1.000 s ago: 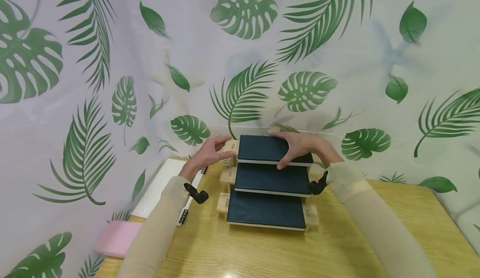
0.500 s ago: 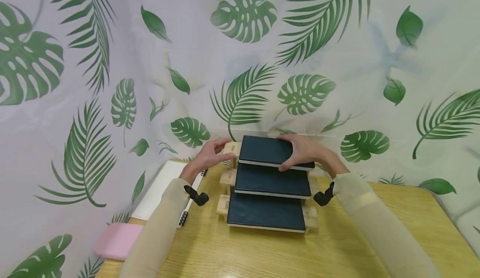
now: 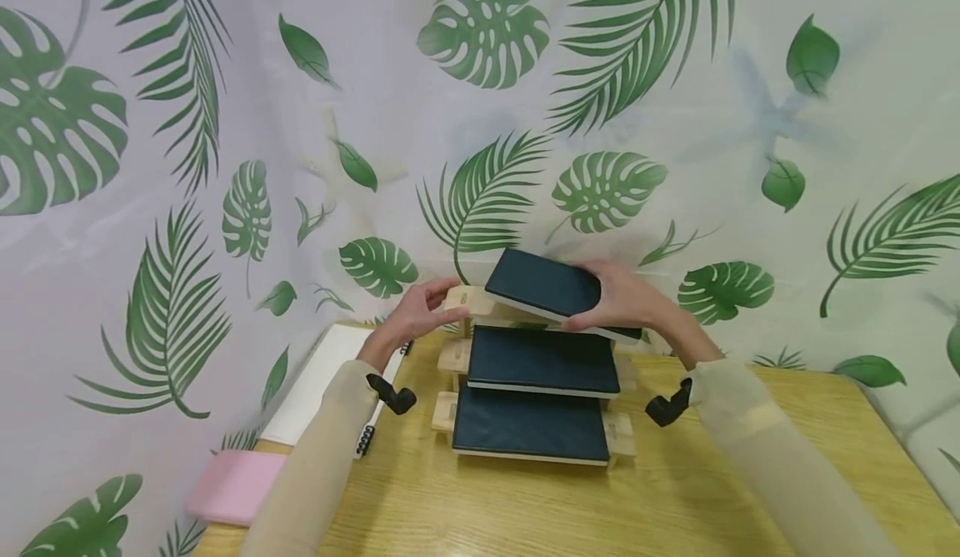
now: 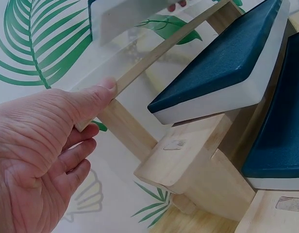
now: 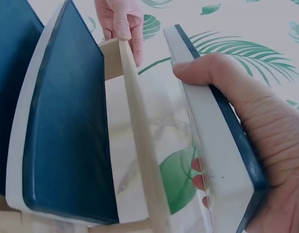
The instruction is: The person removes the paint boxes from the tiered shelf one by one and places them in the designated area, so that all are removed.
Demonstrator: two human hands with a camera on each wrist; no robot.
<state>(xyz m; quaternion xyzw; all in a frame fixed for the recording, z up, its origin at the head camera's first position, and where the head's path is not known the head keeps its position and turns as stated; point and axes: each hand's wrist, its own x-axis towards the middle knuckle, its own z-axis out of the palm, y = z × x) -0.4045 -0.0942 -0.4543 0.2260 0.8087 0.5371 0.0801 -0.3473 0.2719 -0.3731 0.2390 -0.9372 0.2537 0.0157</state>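
Leaf-printed cloth is hanging behind a wooden bench (image 3: 525, 507), where a stepped wooden rack (image 3: 457, 355) is standing at the far edge. The right hand (image 3: 622, 298) is gripping a dark notebook (image 3: 543, 286) by its right end, thumb over the cover and fingers curling beneath, and is holding it tilted just above the rack's top step, its left end raised. The left hand (image 3: 420, 311) is pinching the left end of the rack's top rail (image 4: 154, 56), thumb on the edge and fingers loosely curled behind. Two more dark notebooks (image 3: 540, 361) are lying on the middle and near steps.

The held notebook is looking stiff and fairly light: a hard, smooth cover over a thick white page block (image 5: 212, 160), so it is probably not bending under a one-ended grip, though the smooth cover may be slipping a little. A firm hold across cover and underside, near a short end, seems to suit it.

Left of the rack, a white ring-bound pad (image 3: 318, 378) and a pink case (image 3: 232, 482) are lying on the bench.
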